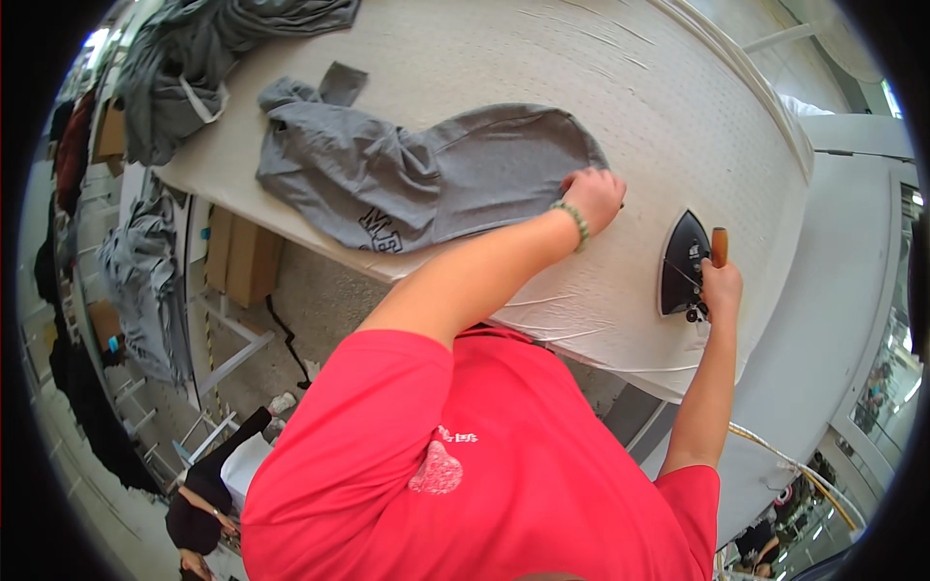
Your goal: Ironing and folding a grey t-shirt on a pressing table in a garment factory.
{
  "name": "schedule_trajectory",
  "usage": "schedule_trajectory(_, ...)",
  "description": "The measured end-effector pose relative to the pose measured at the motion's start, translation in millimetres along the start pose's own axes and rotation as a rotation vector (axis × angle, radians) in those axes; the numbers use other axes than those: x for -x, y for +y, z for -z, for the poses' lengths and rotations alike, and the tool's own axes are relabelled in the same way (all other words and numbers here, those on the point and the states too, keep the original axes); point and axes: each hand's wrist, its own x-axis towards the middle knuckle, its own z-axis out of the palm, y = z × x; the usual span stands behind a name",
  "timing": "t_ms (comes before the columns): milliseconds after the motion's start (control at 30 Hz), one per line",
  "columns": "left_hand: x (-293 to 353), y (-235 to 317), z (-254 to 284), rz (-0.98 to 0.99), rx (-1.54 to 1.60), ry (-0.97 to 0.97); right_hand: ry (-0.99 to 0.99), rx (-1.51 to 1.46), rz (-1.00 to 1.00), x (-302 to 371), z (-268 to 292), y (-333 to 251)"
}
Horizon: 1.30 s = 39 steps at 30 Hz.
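The person in the red shirt (465,465) is leaning over a pale padded tabletop (581,58) whose surface is showing a fine dotted weave. The left hand (593,197) is lying on the lower right edge of a grey garment (426,179), its fingers curled and pressing the cloth down against the tabletop; a green bead bracelet (575,223) is sitting on that wrist. The garment is lying crumpled across the near left part of the tabletop, with dark block lettering (381,232) showing on its front close to the near edge. The right hand (721,289) is closing around the brown handle (719,246) of a dark iron (684,266), which is standing on the tabletop near the right edge, well apart from the garment. A cord (775,450) is trailing below the right side of the tabletop.

A heap of more grey clothing (194,58) is resting at the far left corner of the tabletop, with a pale strip of fabric showing among its folds. Under the tabletop on the left, a brown cardboard box (247,257) is sitting on a shelf, plain and rectangular. Another brown box (111,131) is showing further left, partly hidden by cloth. Dark and grey garments (145,281) are hanging along the left side. At the lower left, another person in dark clothes (203,504) is standing on the floor.
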Motion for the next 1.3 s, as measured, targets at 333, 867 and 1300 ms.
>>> schedule_trajectory(333,235.6,-190.5,97.3,1.11,1.822,0.696,-0.092,-0.072,-0.002,20.6,2.3,-27.8)
schedule_trajectory(867,321.0,-199.5,46.1,1.535,1.462,0.511,-0.461,0.275,1.529,247.0,-153.6,-448.0)
schedule_trajectory(1300,264.9,-204.9,42.2,1.342,1.52,0.399,-0.129,0.477,0.643,-38.3,-63.6,-221.1)
